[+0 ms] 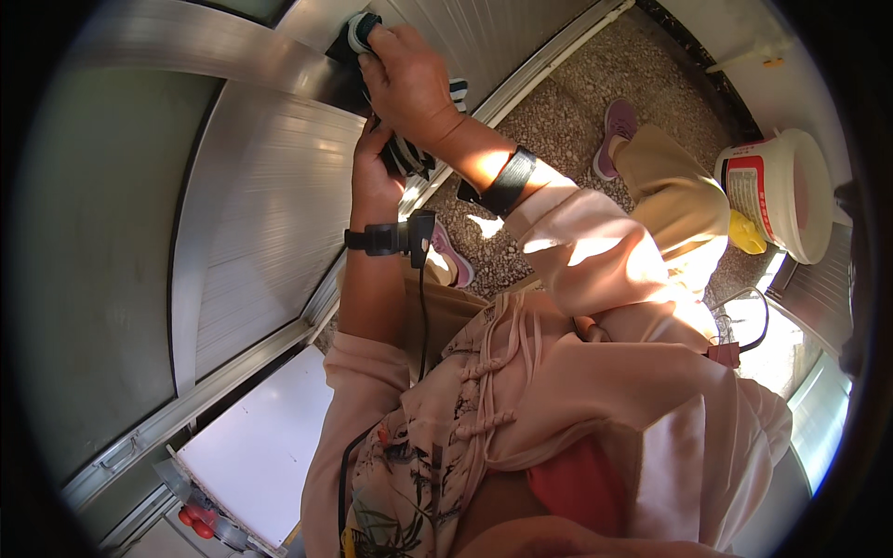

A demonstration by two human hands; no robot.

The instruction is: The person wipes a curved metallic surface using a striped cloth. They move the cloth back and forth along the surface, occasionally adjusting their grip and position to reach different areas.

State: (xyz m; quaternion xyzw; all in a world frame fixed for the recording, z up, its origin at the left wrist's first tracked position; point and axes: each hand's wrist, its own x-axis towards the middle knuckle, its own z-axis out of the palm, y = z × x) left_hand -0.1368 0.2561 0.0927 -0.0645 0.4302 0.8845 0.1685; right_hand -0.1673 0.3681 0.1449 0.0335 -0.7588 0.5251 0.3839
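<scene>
My right hand (411, 87) grips a dark and white striped cloth (411, 159) near the top of the view. A bunched part of it sticks out past the thumb, close to the metal frame of a panelled door (335, 77). Just below, my left hand (377, 164) is closed around a lower fold of the cloth, with its fingers partly hidden behind the right hand. More striped fabric shows beyond the right wrist. Both wrists wear black straps, and the left one carries a small device (421, 238) with a cable.
A white bucket (813, 195) with a red label stands at the right, beside a yellow item (746, 232). Pebbled floor (551, 118) lies under my feet. At lower left, a white board or tabletop (258, 439) adjoins the door's sill, with red objects (199, 522) near its edge.
</scene>
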